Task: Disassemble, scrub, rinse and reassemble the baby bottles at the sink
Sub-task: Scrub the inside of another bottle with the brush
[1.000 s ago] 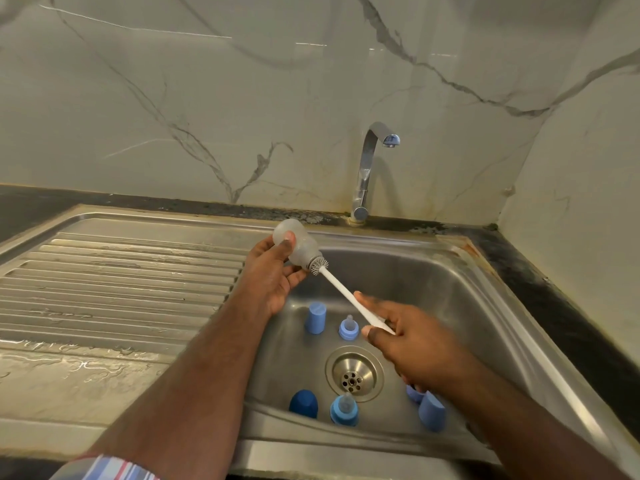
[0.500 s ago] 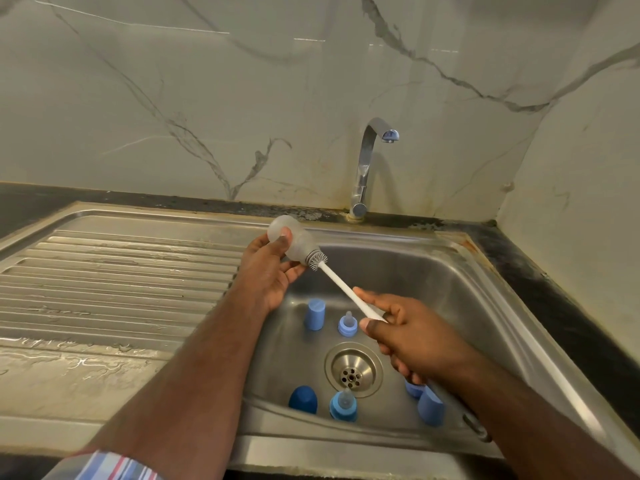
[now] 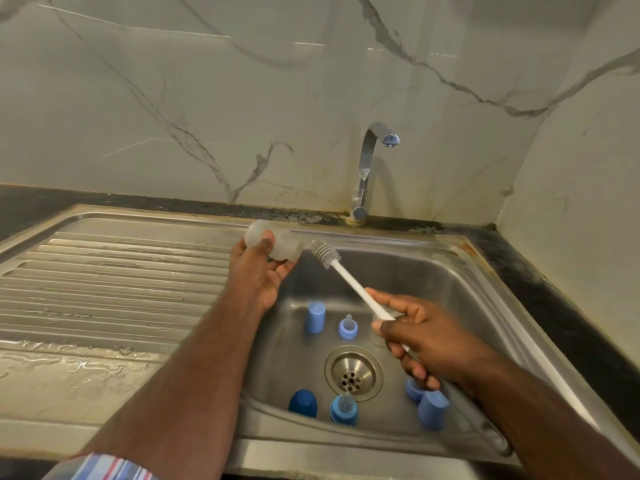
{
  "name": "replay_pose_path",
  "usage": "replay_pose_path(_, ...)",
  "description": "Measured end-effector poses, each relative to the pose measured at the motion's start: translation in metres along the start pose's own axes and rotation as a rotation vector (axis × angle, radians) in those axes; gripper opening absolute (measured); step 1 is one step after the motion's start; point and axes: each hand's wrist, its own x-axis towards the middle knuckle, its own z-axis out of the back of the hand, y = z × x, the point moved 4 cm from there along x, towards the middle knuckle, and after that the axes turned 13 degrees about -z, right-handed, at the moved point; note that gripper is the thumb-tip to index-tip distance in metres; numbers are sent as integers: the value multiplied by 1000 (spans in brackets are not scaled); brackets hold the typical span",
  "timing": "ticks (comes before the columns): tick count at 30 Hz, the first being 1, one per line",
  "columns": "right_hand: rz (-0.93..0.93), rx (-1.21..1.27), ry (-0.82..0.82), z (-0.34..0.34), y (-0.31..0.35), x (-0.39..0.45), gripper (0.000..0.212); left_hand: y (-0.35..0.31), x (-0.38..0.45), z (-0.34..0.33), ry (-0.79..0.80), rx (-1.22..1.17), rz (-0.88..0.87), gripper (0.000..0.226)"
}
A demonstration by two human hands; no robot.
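Observation:
My left hand (image 3: 258, 273) grips a clear, cloudy bottle body (image 3: 282, 244) on its side above the sink's left rim, mouth pointing right. My right hand (image 3: 424, 336) holds the white handle of a bottle brush (image 3: 349, 279); its grey bristle head (image 3: 325, 252) is just outside the bottle's mouth. In the basin lie a light blue cap (image 3: 315, 317), a blue collar with teat (image 3: 348, 328), a dark blue cap (image 3: 303, 403), a second collar with teat (image 3: 343, 408) and two more light blue pieces (image 3: 432, 409), partly behind my right hand.
The steel sink (image 3: 460, 306) has a round drain (image 3: 353, 372) in its floor. A chrome tap (image 3: 369, 168) stands at the back with no water running. A wet ribbed draining board (image 3: 114, 282) lies to the left. Marble walls close the back and right.
The brush has come out of the bottle: its bristle head was inside the mouth and now sits clear of it to the right. Both hands have stayed in about the same place.

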Motion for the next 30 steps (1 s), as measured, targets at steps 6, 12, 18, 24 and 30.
replay_pose_path(6, 74, -76, -181, 0, 0, 5, 48, 7, -6, -4, 54, 45, 78, 51)
replay_pose_path(12, 140, -301, -262, -12, 2, 9, 49, 10, -11, -7, 78, 109, 75, 49)
replay_pose_path(18, 140, -528, -383, -7, 7, 17, 55, 12, -14, -13, 147, 110, 77, 58)
replay_pose_path(24, 173, -520, -408, -11, 10, 12, 55, 10, -15, -12, 126, 134, 34, 51)
replay_pose_path(30, 150, -592, -446, -12, 12, 15, 56, 10, -19, -16, 188, 120, 43, 42)
